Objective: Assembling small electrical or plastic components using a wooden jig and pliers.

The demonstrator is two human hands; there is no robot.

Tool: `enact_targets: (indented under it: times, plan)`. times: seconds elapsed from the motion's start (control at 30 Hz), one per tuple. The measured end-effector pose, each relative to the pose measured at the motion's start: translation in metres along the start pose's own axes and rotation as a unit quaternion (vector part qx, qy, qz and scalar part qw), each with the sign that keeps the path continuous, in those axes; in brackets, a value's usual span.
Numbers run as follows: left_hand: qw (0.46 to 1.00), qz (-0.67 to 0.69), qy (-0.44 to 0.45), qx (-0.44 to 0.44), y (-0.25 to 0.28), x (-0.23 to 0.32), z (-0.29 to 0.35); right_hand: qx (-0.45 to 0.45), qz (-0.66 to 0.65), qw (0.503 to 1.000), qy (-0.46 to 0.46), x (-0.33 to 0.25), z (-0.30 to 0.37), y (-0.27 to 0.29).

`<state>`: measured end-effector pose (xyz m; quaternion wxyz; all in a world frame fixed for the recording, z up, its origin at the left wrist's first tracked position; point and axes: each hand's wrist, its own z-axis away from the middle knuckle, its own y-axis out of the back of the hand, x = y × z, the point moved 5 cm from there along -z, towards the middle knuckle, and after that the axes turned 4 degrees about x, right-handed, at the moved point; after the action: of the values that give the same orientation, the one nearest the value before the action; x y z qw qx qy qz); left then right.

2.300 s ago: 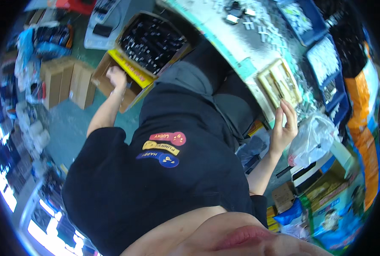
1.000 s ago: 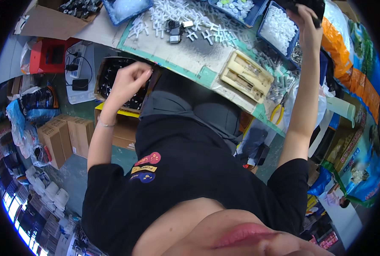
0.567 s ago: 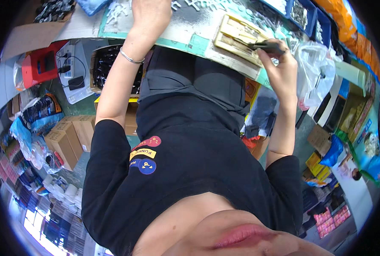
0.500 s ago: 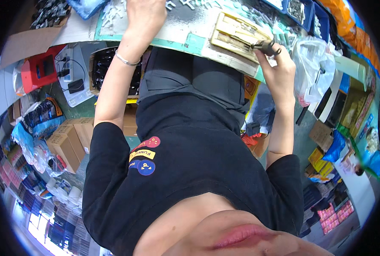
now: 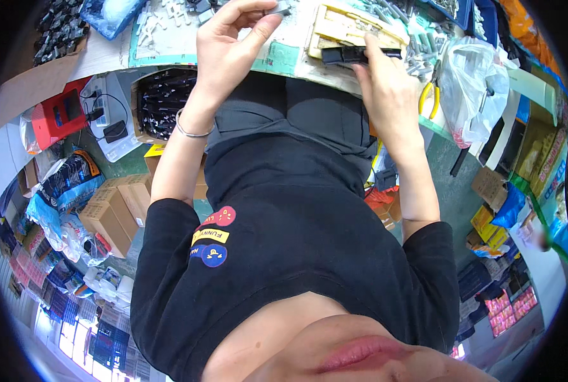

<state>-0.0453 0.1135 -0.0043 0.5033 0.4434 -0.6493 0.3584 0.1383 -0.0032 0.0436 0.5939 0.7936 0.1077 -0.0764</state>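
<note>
My left hand [image 5: 228, 54] is raised over the work table, thumb and fingers pinching a small grey piece [image 5: 281, 9]. My right hand [image 5: 389, 86] grips a long black plastic part [image 5: 344, 55] between thumb and fingers. That part lies across the near side of a cream-coloured fixture block [image 5: 322, 35]; whether it rests on the block I cannot tell. Beside my right hand, yellow-handled pliers [image 5: 430, 99] hang at the table edge. White branched plastic pieces [image 5: 163, 19] lie to the left of my left hand, with several dark grey pieces [image 5: 202, 11] just behind it.
Grey tubular parts [image 5: 424, 41] lie right of the fixture, near a clear plastic bag [image 5: 472, 95]. Blue bins [image 5: 484, 25] stand at the far right. A blue tray [image 5: 112, 16] and a carton of black parts [image 5: 61, 28] are at left. Another carton [image 5: 163, 105] sits below the table.
My right hand held a small dark ringed piece at the fixture; now it grips the long black part there. My left hand has drawn nearer and holds a grey piece. The yellow-handled pliers now show.
</note>
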Motion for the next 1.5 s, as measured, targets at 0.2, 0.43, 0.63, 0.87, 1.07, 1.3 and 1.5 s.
enact_targets:
  times: [0.2,0.43,0.63,0.87,1.07,1.3,1.5]
  plan:
    - [1.000,-0.004,-0.006,0.008,-0.006,0.004,0.006,-0.028,0.052,0.998,0.010,0.001,-0.002,-0.011]
    - [0.978,-0.154,-0.139,-0.037,-0.021,0.017,0.004,-0.042,0.115,0.993,0.002,-0.023,0.011,-0.014]
    - [0.895,-0.296,-0.310,-0.127,-0.055,0.012,0.006,-0.011,0.024,1.000,-0.006,-0.003,0.008,-0.012]
    - [0.870,-0.329,-0.301,-0.211,-0.057,0.010,-0.007,-0.003,0.006,1.000,-0.008,0.006,0.005,-0.004]
    - [0.832,-0.364,-0.346,-0.237,-0.076,0.032,-0.013,-0.024,-0.259,0.960,-0.107,0.041,-0.014,0.007]
    - [0.863,-0.372,-0.322,-0.111,-0.109,0.040,-0.108,0.061,0.151,0.979,-0.122,0.182,-0.096,0.029]
    - [0.799,-0.474,-0.334,-0.158,-0.141,0.022,-0.140,-0.002,0.232,0.970,-0.072,0.178,-0.126,0.005]
